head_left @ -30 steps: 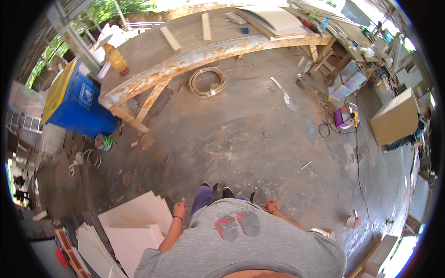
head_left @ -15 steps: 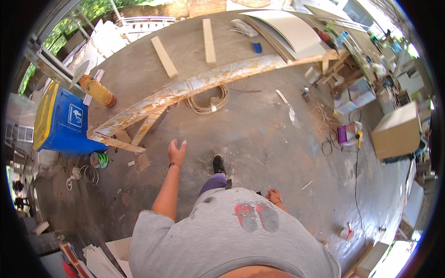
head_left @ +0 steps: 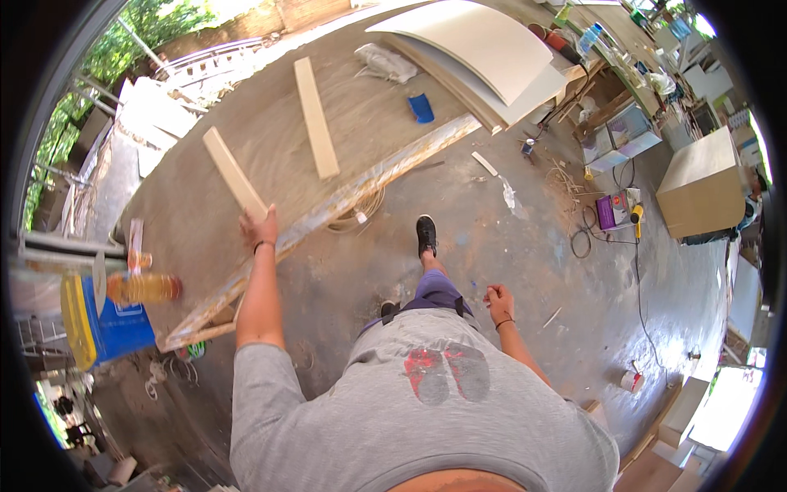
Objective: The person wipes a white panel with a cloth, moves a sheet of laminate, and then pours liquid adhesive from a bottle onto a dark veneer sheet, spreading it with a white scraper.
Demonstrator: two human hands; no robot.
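Observation:
My left hand (head_left: pixel 260 230) is at the near end of a pale wooden strip (head_left: pixel 232 170), thumb on one side and fingers on the other. The strip lies flat on a large brown work table (head_left: pixel 270 107), its near end close to the table's edge. A second pale wooden strip (head_left: pixel 316 119) rests to its right, apart from it. My right hand (head_left: pixel 499 306) hangs beside my right hip over the floor, its fingers loosely curled with nothing visible in them.
Curved white sheets (head_left: pixel 467 49) are stacked at the table's far right, near a blue scoop-like piece (head_left: pixel 421 108). A blue bin with a yellow lid (head_left: pixel 115 328) stands left. Coiled cable (head_left: pixel 361 211) lies under the table edge. A power cord (head_left: pixel 639 295) runs across the right floor.
I have stepped toward the table. My left hand has moved forward from over the floor to the left strip's near end. My right hand has come forward from beside the shirt.

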